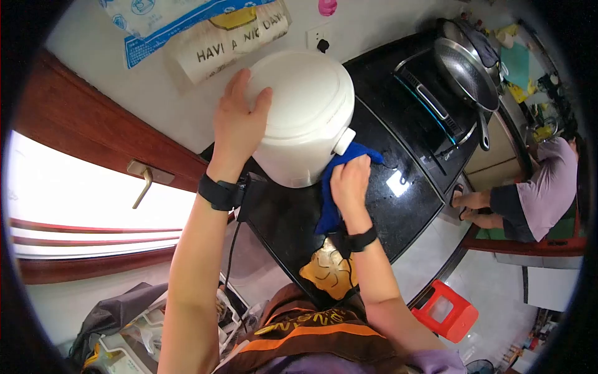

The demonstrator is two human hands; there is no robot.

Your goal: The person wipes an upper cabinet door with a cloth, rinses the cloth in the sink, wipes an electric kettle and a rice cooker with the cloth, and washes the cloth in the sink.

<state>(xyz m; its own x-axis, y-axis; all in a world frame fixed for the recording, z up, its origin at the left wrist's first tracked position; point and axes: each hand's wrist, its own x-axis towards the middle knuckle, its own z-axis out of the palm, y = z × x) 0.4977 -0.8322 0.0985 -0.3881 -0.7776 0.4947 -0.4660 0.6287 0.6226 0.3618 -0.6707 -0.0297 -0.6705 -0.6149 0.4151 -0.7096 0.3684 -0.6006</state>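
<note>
A white, rounded kitchen appliance (302, 93), which looks like an air fryer, stands on the black countertop (398, 212). A stubby white handle (344, 141) sticks out from its side. My left hand (240, 121) lies on the top near its left edge, fingers and thumb spread. Beside the handle, my right hand (350, 187) is closed on a blue cloth (330, 212), bunched against the appliance's lower side. Part of the cloth is hidden under the hand. Both wrists wear black bands.
An induction cooktop (430, 103) and a frying pan (467, 75) are to the right. Printed packages (227, 40) are by the wall. A yellow-orange patterned item (330, 271) lies at the counter's front edge. A red stool (445, 311) and another person (542, 193) are at right.
</note>
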